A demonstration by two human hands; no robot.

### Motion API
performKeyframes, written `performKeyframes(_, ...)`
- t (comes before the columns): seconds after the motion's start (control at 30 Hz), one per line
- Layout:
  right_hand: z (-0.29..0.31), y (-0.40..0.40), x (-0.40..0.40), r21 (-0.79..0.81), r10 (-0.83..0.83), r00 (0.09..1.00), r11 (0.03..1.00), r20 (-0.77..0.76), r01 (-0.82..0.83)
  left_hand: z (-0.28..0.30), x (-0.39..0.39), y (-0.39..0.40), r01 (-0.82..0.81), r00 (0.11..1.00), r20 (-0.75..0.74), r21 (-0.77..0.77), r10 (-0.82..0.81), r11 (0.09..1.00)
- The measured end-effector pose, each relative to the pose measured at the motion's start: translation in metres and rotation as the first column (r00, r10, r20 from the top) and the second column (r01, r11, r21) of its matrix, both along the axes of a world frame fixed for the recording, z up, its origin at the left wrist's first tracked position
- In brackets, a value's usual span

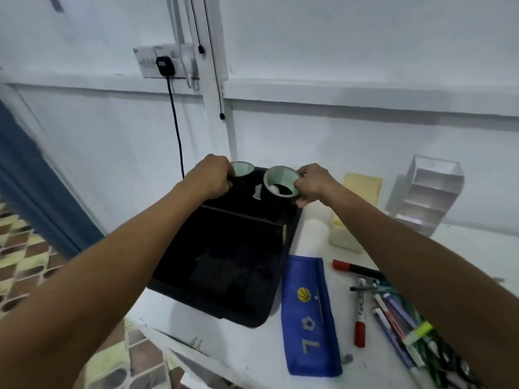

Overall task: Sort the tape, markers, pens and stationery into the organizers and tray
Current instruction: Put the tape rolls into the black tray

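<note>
A black tray (269, 282) lies on the white table, its left side over the table's edge. Two black tape rolls with pale inner cores stand in the tray's far section. My left hand (210, 178) grips the left roll (243, 169). With fingers curled round its right rim, my right hand (311, 182) holds the right roll (279, 182). Red-capped markers (359, 313) and several pens (404, 329) lie on the table at the right, partly under my right forearm.
A blue pencil pouch (309, 315) lies right of the tray. A yellow organizer (354, 211) and a clear tiered organizer (427, 192) stand at the back right. A black cable (175, 122) hangs down the wall behind the tray. Patterned floor (25, 248) shows at left.
</note>
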State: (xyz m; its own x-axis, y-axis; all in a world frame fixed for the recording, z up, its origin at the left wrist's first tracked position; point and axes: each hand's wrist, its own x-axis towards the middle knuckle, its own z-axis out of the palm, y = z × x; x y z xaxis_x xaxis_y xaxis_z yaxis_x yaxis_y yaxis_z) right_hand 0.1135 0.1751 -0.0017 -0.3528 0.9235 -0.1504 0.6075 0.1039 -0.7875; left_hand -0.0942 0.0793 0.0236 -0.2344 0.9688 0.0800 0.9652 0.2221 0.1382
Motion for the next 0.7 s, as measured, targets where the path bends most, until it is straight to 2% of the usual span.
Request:
performKeyframes(0.2, -0.026, 0.008, -0.019, 0.067, -0.005, 0.997, 0.998, 0.079, 0.000, -0.038, -0.010, 0.018, 0.016, 1.000, 0.013, -0.071, -0.015, 0.997)
performKeyframes(0.3, -0.035, 0.012, -0.026, 0.146, 0.032, 0.970, 0.987, 0.242, -0.069, -0.048, -0.012, 0.024, 0.035, 0.999, 0.018, -0.143, -0.032, 0.989)
performKeyframes(0.4, -0.044, 0.014, -0.032, 0.168, 0.077, 0.906, 0.973, 0.416, -0.159, -0.055, -0.014, 0.027, 0.057, 0.998, 0.039, -0.191, -0.051, 0.980)
performKeyframes(0.57, -0.058, 0.017, -0.040, 0.200, 0.085, 0.817, 0.950, 0.571, -0.239, -0.062, -0.016, 0.032, 0.058, 0.996, 0.084, -0.228, -0.040, 0.972)
performKeyframes(0.7, -0.063, 0.016, -0.049, 0.273, 0.052, 0.672, 0.889, 0.739, -0.368, -0.068, -0.021, 0.034, 0.008, 0.991, 0.130, -0.249, 0.025, 0.968)
